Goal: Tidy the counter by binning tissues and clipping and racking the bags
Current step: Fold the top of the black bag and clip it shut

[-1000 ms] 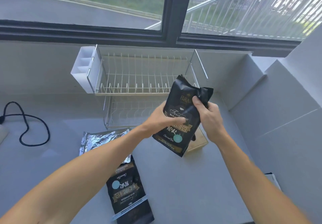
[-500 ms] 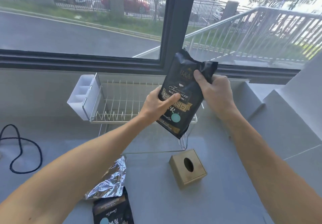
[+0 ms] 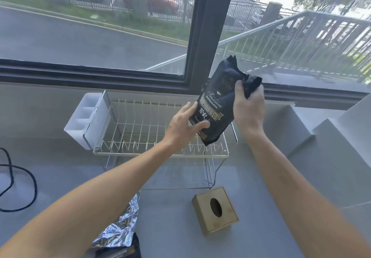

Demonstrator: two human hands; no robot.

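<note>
bag (image 3: 218, 105) of coffee, black with gold lettering, is up in the air right over the right end of the white wire rack (image 3: 152, 131), tilted, its bottom corner just above the wires. right hand (image 3: 248, 107) is clenched round the crumpled, folded-over top of the bag, carrying it. left hand (image 3: 185, 125) is spread open, fingers flat on the lower front of the bag, steadying rather than gripping.

no clip shows on that folded top from here, so hard to call whether it is sealed. to land this well, i'd say keep the fold pinched tight, let the left hand guide the base down between the wire dividers, and stand the bag upright so it leans on a wire instead of flopping.

counting up: one bag in hand, one more dark bag (image 3: 120, 251) at the bottom edge on the bench (image 3: 281, 207), half out of view, one crumpled silver foil bag (image 3: 120, 229) against it. one brown tissue box (image 3: 215, 210) in front of the rack, one black cable (image 3: 18, 179) far left. loose tissues: none visible.
</note>
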